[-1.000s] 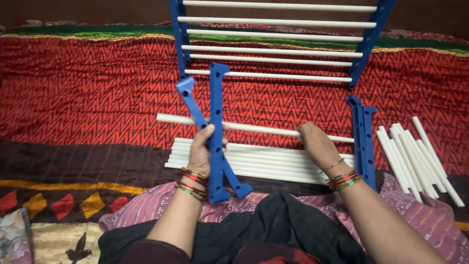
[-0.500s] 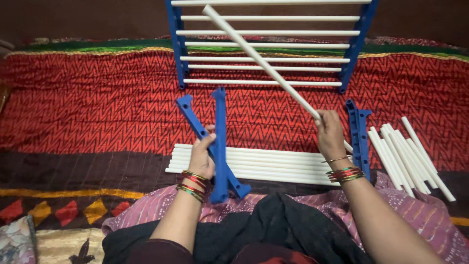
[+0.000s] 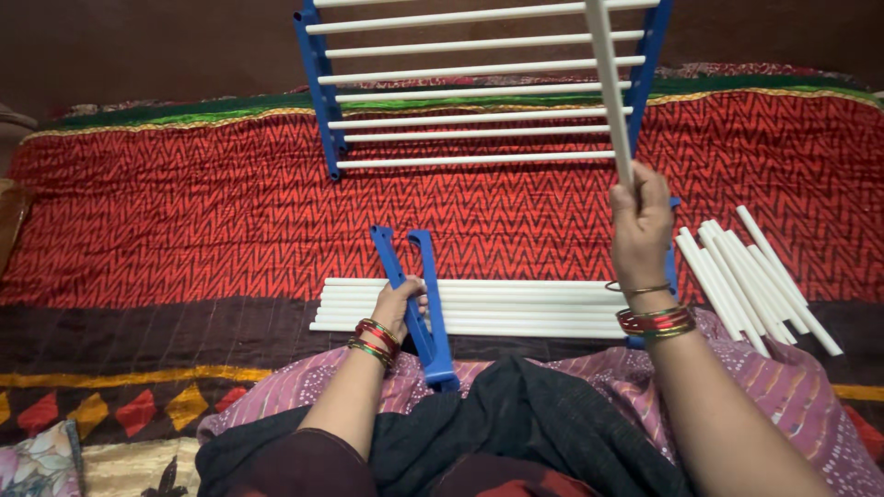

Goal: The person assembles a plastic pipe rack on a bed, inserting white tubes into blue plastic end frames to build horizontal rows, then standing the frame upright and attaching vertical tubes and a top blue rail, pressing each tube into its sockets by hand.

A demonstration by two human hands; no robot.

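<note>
Between your right hand [image 3: 642, 219]'s closed fingers a white rod [image 3: 608, 87] stands nearly upright while your left hand [image 3: 400, 304] curls around the blue side rails [image 3: 419, 294] lying over the flat rods [image 3: 516, 306], so fitting the rod's end into a rail probably comes next.

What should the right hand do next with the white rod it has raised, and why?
Probably swing the white rod down toward the blue bars that the left hand steadies. The right hand holds the rod nearly upright, far from those bars, and the bars lie on the stacked rods with none fitted in them yet.
</note>
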